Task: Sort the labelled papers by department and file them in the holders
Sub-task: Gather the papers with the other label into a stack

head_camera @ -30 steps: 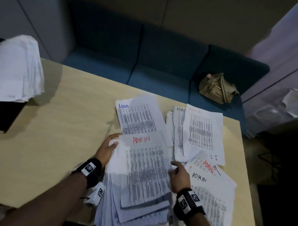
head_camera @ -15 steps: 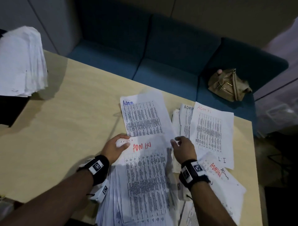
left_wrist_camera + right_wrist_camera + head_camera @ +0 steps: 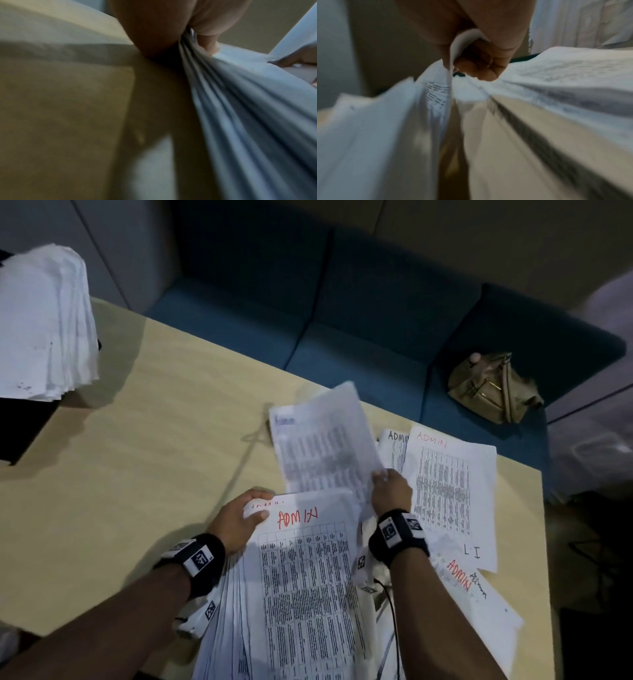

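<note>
A thick stack of printed papers (image 3: 301, 594), its top sheet marked ADMIN in red, lies near the table's front edge. My left hand (image 3: 239, 517) grips the stack's top left corner, thumb on top; the left wrist view shows the sheet edges (image 3: 223, 108) fanned under my thumb. My right hand (image 3: 390, 489) pinches the lower right edge of a single sheet with a blue heading (image 3: 325, 446) and holds it lifted and blurred above the table. The right wrist view shows that sheet's edge (image 3: 452, 54) curled between my fingers. More ADMIN sheets (image 3: 445, 487) lie to the right.
The wooden table (image 3: 154, 457) has another tall pile of white papers (image 3: 41, 326) at the far left on a dark object. A blue sofa (image 3: 359, 337) runs behind the table with a tan bag (image 3: 489, 388) on it. Loose ADMIN sheets (image 3: 462, 577) lie at the front right.
My right hand has moved up from the stack's right side and lifted the blue-headed sheet off the table. My left hand keeps its hold on the stack's corner.
</note>
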Demonstrator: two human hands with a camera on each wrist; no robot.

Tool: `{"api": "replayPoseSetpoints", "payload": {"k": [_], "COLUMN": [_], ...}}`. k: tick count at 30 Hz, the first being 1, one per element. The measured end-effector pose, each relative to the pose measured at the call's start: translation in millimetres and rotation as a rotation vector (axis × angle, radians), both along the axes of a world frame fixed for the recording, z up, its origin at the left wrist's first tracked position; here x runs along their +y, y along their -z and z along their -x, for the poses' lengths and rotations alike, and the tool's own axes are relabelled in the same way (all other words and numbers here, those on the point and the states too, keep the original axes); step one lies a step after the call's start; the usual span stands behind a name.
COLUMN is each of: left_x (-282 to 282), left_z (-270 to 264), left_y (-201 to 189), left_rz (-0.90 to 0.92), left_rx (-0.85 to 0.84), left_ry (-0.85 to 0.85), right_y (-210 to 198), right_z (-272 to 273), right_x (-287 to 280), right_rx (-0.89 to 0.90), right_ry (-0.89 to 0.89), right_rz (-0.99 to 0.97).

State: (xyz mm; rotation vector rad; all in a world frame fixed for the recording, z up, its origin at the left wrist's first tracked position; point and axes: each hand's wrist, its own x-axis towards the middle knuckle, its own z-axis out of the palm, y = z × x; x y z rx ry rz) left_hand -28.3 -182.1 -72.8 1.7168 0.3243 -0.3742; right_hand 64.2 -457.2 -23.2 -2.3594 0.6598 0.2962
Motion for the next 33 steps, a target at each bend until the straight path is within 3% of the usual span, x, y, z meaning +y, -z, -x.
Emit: {"api": "replayPoseSetpoints", "payload": {"k": [3,8,11,14,20,25,28,33], "left_x": [0,0,-1,-3,-3,-4,-3,-5], "left_z": [1,0,-1,-1,-3,0,0,-1], "left_y": [-2,-2,-3,-4,-8,-11,-9,-11], "left_rz": [0.025,0.004,-0.005,-0.032,-0.098,0.012,-0.044,-0.118], "left_rx": [0.021,0.014,0.007,0.010,0.031,0.066,0.044,0.033], "left_ry": [-0.011,0.000,0.007,-0.010,0.002,-0.039,-0.007,-0.002], "right_y": [-19,-23,-16,-9,-1,6,6,-13], "right_z": [-3,30,62,80,79,75,70,69], "right_x": [-53,-170,-202,-202,-196,-189,-183,-176], "right_rx": [-0.012,0.189,0.289,0.284,0.233,0.239,0.244,0.055], "right_ry": [0.142,0.391,0.425,0.378,0.367,0.342,0.316,0.346], "right_rz": [0.119,0.344,0.352,0.249,0.241,0.261,0.194,0.246]}}
